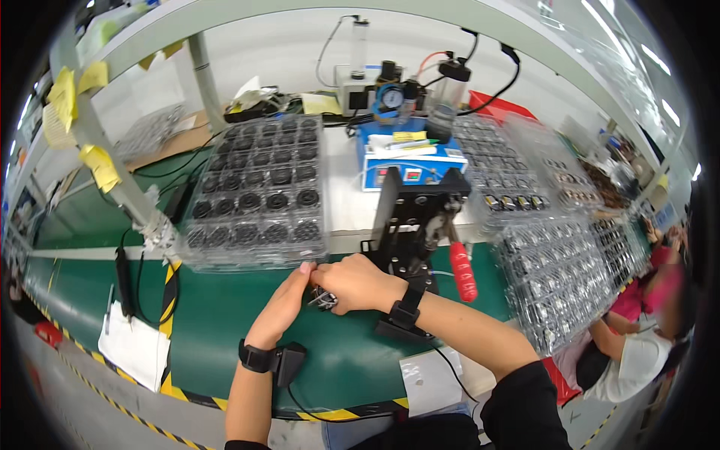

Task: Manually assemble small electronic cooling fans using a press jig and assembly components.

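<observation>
A small black-and-silver part (324,299) sits between my two hands, just in front of a clear plastic tray. My right hand (361,284) curls round it from the right, with the knuckles up and the fingers bent. My left hand (283,304) presses in from the other side, its straight fingers held together and the tip meeting my right fingers. Much of the part is hidden by the hands. Behind them, the clear tray (325,217) carries rows of round black parts (250,201). Beside my right hand stands a black toggle-clamp fixture (397,217) with a red handle (463,271).
A blue control box (414,169) with pens on it stands behind the fixture. Clear trays of small metallic parts (551,274) lie at right. A white cloth (135,345) and a black tool (123,281) rest at left. Another person (630,352) sits at far right.
</observation>
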### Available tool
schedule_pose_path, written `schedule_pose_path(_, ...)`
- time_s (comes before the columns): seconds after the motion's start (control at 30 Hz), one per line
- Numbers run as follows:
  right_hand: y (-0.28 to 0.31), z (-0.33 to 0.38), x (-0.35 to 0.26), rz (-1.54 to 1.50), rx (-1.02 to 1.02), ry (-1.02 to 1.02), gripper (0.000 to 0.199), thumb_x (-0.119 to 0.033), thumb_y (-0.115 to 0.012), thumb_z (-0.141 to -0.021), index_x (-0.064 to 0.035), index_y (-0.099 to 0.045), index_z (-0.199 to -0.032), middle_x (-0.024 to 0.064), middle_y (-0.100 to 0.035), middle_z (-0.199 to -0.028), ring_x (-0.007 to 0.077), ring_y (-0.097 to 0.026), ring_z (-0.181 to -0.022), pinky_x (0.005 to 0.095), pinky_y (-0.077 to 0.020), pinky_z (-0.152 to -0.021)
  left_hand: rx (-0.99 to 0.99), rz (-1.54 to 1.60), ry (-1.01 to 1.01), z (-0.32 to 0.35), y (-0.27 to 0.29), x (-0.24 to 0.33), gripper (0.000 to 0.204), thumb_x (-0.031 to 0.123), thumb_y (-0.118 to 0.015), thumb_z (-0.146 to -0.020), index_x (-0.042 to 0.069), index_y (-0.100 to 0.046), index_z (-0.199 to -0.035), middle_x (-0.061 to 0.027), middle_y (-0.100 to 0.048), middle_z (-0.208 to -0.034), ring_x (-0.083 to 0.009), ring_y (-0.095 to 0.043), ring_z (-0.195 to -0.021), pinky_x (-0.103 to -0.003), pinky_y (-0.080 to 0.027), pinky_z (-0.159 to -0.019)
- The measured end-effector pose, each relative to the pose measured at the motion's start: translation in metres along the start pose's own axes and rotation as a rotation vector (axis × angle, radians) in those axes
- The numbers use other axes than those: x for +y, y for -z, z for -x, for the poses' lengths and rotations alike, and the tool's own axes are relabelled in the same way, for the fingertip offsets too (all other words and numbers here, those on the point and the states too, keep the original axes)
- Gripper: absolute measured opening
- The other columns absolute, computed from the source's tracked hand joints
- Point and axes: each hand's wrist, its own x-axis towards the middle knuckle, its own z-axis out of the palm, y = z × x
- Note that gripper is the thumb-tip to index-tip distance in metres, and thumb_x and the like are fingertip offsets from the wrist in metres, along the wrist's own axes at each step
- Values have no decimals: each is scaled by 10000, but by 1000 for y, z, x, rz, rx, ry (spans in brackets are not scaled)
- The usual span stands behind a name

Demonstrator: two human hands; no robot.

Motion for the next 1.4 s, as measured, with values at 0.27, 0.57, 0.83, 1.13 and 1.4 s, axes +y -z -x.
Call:
schedule_pose_path(0.27,20,16,-29,246,43,-95,509,-240,-772,-680,-52,-568,-1107,62,-598,-917,284,-644,-761,371,-521,-611,152,-263,-96,6,19,8,449,326,-389,-1016,-63,-539,-1183,-117,-618,-1126,-176,-569,-1078,-325,-402,-982)
schedule_pose_path(0.57,60,120,-119,-1020,277,604,215,-147,-626,-861,-71,-669,-1057,61,-635,-871,193,-613,-636,291,-479,-524,18,-685,-209,17,-3,26,527,236,-800,-710,25,-575,-1137,-93,-646,-1087,-225,-605,-1056,-355,-455,-931)
schedule_pose_path(0.83,88,130,-124,-1218,92,776,119,-137,-647,-860,-35,-677,-914,106,-622,-803,227,-611,-579,277,-469,-474,91,-822,-298,18,2,19,515,162,-826,-654,39,-565,-1080,-81,-640,-1120,-244,-614,-1042,-349,-466,-904)
schedule_pose_path(1.13,49,156,-113,-1011,225,274,268,-297,-567,-923,-58,-688,-932,136,-626,-943,267,-636,-729,300,-510,-612,-82,-37,-365,26,-39,14,576,-54,-734,-735,45,-468,-1237,-74,-605,-1151,-137,-592,-1021,-257,-473,-805)
schedule_pose_path(1.4,21,160,-96,-525,710,-218,295,-197,-459,-950,-2,-674,-893,98,-614,-812,180,-534,-627,296,-446,-614,-277,133,-312,33,-59,11,635,-134,-663,-768,37,-396,-1317,-102,-575,-1199,-169,-558,-1124,-305,-470,-928)
